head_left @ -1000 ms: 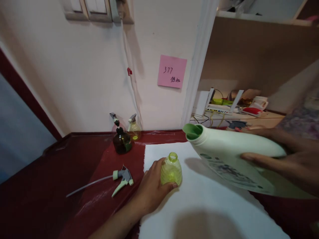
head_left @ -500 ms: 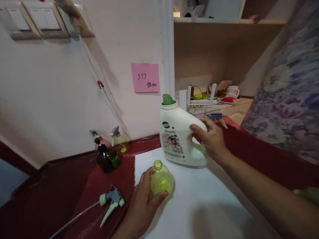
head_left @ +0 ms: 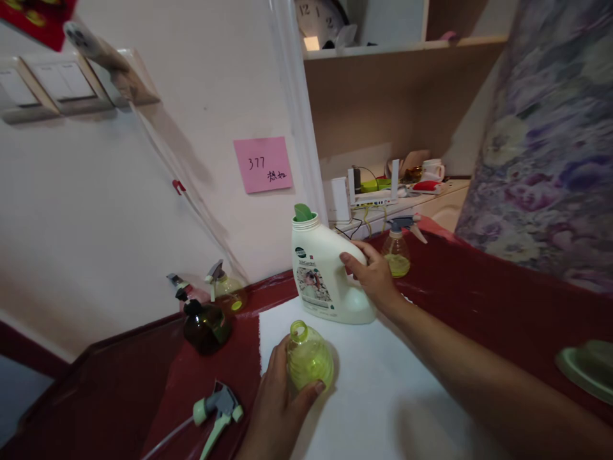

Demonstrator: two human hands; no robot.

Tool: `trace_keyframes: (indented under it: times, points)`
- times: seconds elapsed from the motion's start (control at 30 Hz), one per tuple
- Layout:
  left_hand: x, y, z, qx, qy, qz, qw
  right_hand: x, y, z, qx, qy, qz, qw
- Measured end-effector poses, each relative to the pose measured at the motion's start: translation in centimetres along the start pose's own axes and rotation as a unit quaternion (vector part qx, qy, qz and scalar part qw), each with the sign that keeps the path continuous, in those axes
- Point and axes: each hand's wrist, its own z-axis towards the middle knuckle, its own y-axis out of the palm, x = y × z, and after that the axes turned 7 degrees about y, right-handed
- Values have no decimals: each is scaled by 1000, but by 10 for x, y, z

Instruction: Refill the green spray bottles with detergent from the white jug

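Note:
My left hand point(head_left: 278, 409) wraps around a small round yellow-green bottle point(head_left: 309, 358) with an open neck, standing on a white sheet point(head_left: 383, 396). Farther back, my right hand point(head_left: 371, 275) grips the handle of a white detergent jug point(head_left: 323, 271) with a green spout, which stands upright at the sheet's far edge. A loose green-and-grey spray trigger point(head_left: 218, 412) with its tube lies on the dark red counter point(head_left: 96, 396), left of my left hand.
A dark brown pump bottle point(head_left: 204, 326) and two small spray bottles point(head_left: 223, 291) stand by the wall. Another spray bottle point(head_left: 397, 246) stands behind the jug. A green lid point(head_left: 587, 370) lies at the right. A pink note point(head_left: 263, 164) hangs on the wall.
The jug went from tilted over the small bottle to upright on the sheet's far edge, my right hand still on its handle. My view swung left and up.

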Motion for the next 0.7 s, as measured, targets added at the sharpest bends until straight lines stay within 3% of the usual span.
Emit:
trace_keyframes:
  times: [0.13, 0.2, 0.27, 0.37, 0.5, 0.6, 0.7]
  points:
    - [-1, 0, 1, 6, 12, 1, 1000, -10, -8, -4, 29, -35, -42, 998]
    - [-3, 0, 2, 7, 14, 2, 1000, -22, -10, -19, 61, -67, -51, 995]
    - [-4, -1, 3, 7, 14, 2, 1000, -34, -8, -43, 51, -87, -46, 994]
    - [0, -3, 3, 5, 23, -3, 1000, -40, 2, -87, -70, -69, -35, 995]
    - [8, -3, 1, 12, 38, -18, 999, -21, 20, -129, -241, 6, -23, 970]
    - [11, -3, -1, 12, 52, -22, 998, -6, 27, -141, -300, 52, -12, 952]
    - [16, -4, -1, 4, 48, -17, 999, -2, 29, -144, -311, 62, -11, 948]
